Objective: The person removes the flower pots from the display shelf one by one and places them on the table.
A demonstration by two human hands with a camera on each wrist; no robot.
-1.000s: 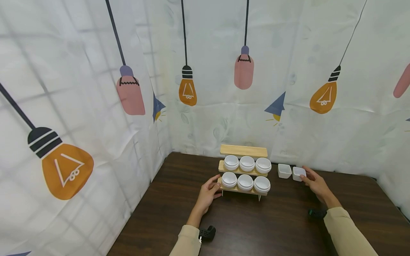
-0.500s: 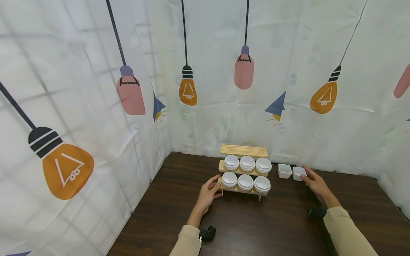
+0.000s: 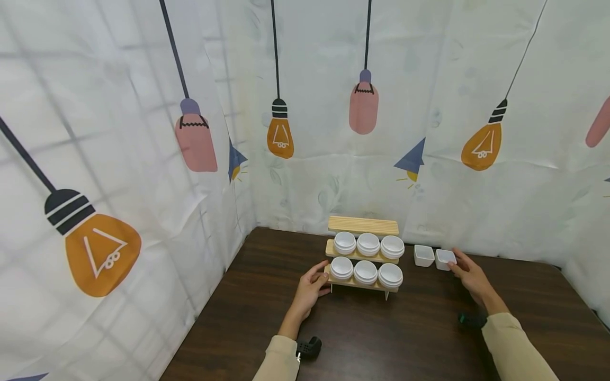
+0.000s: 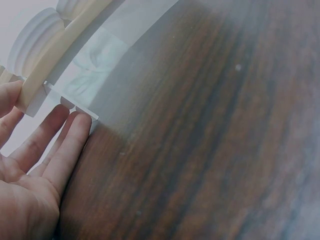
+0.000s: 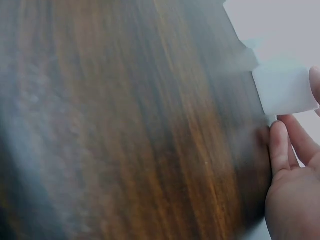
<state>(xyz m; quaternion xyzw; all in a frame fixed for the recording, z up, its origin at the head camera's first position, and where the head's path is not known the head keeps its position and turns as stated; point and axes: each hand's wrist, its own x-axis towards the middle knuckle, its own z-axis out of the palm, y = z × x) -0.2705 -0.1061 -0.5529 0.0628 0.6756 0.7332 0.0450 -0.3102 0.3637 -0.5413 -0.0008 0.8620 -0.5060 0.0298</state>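
Observation:
A tiered wooden display stand (image 3: 362,284) sits at the back of the dark table, with round white bowls (image 3: 365,272) on its two lower shelves. My left hand (image 3: 307,292) holds the left end of the lowest shelf, thumb on the board's edge. In the left wrist view, other fingers (image 4: 75,132) of that hand touch the clear leg under the board. To the right of the stand are two small square white bowls (image 3: 423,255). My right hand (image 3: 472,275) holds the outer square bowl (image 3: 445,259), its thumb near the rim and its fingers low at the side.
The stand's top shelf (image 3: 363,225) bears nothing. Behind the table (image 3: 371,338) hangs a pale curtain (image 3: 324,180) printed with lamps, which also runs along the left side. A black strapped device (image 3: 308,347) is on the left wrist, another (image 3: 472,319) on the right.

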